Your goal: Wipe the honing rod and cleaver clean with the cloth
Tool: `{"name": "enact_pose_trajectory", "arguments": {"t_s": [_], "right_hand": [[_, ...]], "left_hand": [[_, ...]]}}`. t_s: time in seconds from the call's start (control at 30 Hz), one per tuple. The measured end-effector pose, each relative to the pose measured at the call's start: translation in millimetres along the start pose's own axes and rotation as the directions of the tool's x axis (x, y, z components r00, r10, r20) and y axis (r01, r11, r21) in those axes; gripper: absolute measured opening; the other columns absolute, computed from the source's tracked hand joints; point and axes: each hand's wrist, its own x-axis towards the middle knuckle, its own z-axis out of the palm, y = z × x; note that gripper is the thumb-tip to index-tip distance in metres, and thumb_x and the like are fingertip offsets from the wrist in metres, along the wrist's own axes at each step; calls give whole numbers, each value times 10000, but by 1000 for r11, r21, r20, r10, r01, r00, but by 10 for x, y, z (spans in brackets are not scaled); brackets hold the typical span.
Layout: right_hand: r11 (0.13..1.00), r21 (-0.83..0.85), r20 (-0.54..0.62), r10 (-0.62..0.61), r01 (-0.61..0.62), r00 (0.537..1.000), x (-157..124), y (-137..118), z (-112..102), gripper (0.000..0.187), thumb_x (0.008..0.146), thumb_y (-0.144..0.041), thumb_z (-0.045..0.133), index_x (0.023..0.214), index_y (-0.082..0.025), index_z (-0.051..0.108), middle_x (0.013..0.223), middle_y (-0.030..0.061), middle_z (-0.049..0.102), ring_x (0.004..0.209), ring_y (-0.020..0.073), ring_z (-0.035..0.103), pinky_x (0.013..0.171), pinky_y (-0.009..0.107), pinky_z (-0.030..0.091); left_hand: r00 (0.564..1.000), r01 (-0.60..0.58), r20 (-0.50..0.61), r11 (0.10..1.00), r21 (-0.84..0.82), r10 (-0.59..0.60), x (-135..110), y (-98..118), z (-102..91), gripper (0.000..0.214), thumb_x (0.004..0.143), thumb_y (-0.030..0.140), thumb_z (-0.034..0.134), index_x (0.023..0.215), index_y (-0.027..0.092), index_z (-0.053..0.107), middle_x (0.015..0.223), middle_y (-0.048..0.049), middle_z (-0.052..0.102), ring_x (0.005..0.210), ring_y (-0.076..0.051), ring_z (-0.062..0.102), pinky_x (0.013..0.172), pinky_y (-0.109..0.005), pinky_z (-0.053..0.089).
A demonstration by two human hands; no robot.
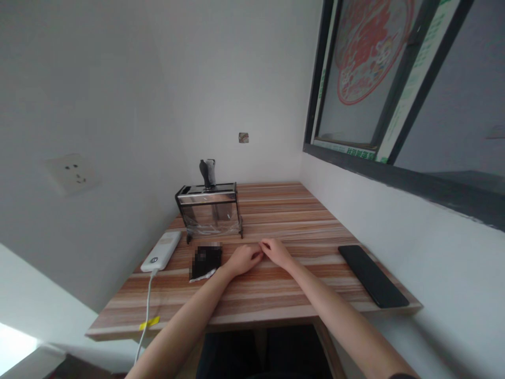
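My left hand (245, 259) rests on the wood-grain table (276, 210) with its fingers curled inward. Against it, fingertips meeting at the middle, is my right hand (276, 252), also closed. Whatever may be between the fingers is too small or hidden to make out. Just left of my left hand lies a flat black packet (209, 260) with a white lower edge, partly blurred out. Behind it stands a knife block (209, 199) with a metal-and-black top and clear sides; a black handle (204, 172) sticks up from it beside a greyish wrapped one.
A white power bank (161, 251) with a white cable (149, 300) sits at the table's left edge, near yellow tape (149, 323). A black phone (373, 276) lies at the right edge. Walls border the left, back and right; a window frame (355, 152) is at upper right.
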Motion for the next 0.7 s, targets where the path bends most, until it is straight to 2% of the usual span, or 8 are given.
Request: {"name": "enact_pose_trajectory", "arguments": {"t_s": [0.7], "right_hand": [[1000, 16, 27, 12, -13, 1000, 20, 46, 26, 263, 898, -195, 474, 685, -189, 628, 734, 46, 688, 690, 170, 591, 615, 241, 333]], "left_hand": [[1000, -5, -13, 1000, -5, 5, 12, -20, 41, 185, 883, 208, 485, 864, 198, 668, 870, -43, 720, 785, -178, 644, 708, -230, 444]]}}
